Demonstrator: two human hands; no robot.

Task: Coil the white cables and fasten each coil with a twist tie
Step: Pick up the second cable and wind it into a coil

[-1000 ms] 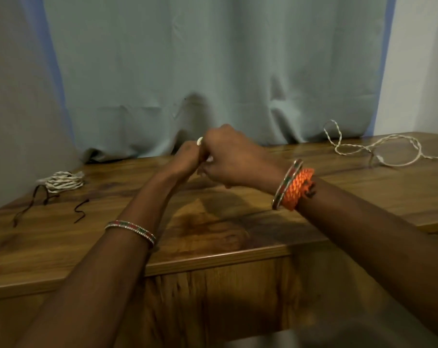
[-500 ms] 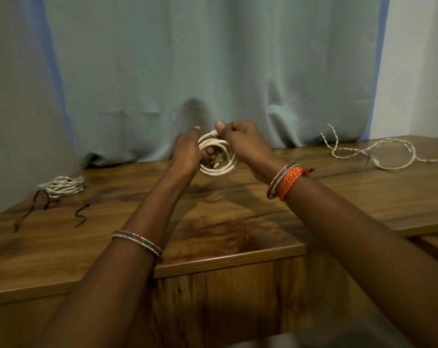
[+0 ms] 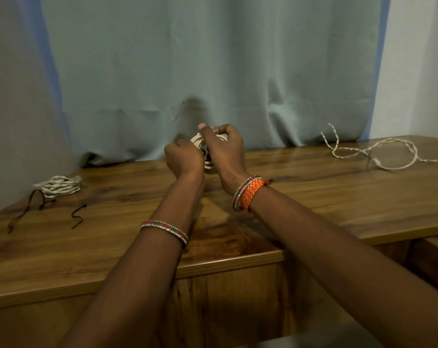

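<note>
My left hand [image 3: 184, 156] and right hand [image 3: 225, 149] are both curled around the small white coil [image 3: 196, 141], holding it up in the air just above the worktop [image 3: 313, 197], near the curtain [image 3: 213, 71]. The right thumb and fingers pinch its top edge; the left grips the near side. Whether a tie is already on it I cannot tell, since my fingers hide most of the loops.

My worry is the grip: if either hand lets go before a tie bites, I judge the stiff loops will spring apart and I must rewind. The spare dark twist ties [image 3: 77, 216] lie well off to my left, beside a finished coil [image 3: 60, 187], so reaching one means holding the coil single-handed. A loose cable [image 3: 373, 154] waits far right.
</note>
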